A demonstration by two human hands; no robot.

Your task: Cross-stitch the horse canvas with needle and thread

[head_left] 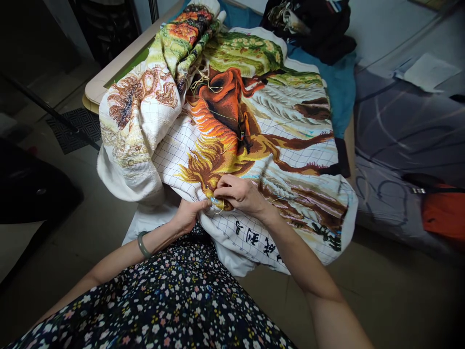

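Counter (100,80), draped: embroidered cloth (228,140), pinched in left hand (189,213); right hand (241,194) pinched beside thread (220,209), hold unclear; presumably stitching; next pull needs tautness.

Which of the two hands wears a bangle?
The left hand, gripping the embroidered cloth: a green bangle circles its wrist; the right hand has none.
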